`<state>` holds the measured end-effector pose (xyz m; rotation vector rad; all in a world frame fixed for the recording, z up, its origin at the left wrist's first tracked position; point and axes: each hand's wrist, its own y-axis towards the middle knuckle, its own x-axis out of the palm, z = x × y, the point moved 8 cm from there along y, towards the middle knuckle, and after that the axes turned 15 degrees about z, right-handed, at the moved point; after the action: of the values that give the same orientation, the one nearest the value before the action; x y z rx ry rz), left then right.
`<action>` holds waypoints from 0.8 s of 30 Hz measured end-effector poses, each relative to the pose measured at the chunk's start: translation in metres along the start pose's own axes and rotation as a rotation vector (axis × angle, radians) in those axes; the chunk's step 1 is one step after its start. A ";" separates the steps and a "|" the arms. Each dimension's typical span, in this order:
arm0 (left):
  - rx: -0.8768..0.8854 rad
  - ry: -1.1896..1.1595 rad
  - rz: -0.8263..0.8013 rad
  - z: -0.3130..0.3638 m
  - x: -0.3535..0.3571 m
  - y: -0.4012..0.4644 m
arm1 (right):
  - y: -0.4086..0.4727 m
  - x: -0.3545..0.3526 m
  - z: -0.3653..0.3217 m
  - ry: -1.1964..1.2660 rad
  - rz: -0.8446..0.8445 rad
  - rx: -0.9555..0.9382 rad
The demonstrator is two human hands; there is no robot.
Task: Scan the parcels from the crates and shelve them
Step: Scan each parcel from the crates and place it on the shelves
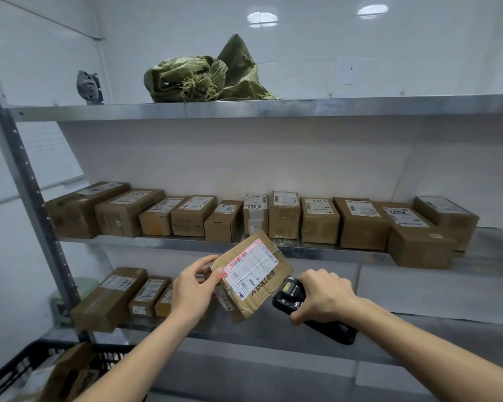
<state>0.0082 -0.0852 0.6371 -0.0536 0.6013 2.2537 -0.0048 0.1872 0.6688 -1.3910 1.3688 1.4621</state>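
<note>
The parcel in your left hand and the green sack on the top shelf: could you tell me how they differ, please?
The parcel is a flat brown packet bearing a white label, tilted in the left hand; the green sack is crumpled woven cloth with no label showing, lying on the top shelf. A red scan line crosses the parcel, not the sack.

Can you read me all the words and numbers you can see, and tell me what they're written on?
"DOLL", upside down, then blurred characters: on the parcel in the left hand.
"1 2": on the paper sheet on the wall.
"3353", roughly, handwritten: on a box on the middle shelf.
Printed shipping labels on every box, the other handwritten marks and the scanner screen in the right hand: too small or blurred to read.
</note>
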 end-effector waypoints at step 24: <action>-0.223 -0.051 -0.145 -0.084 0.035 -0.035 | -0.012 0.085 -0.008 0.785 -0.013 0.043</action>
<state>-0.0037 -0.0780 0.5406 -0.1461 0.3075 2.1643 -0.0072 0.1675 0.5848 -2.0495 1.8202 0.8767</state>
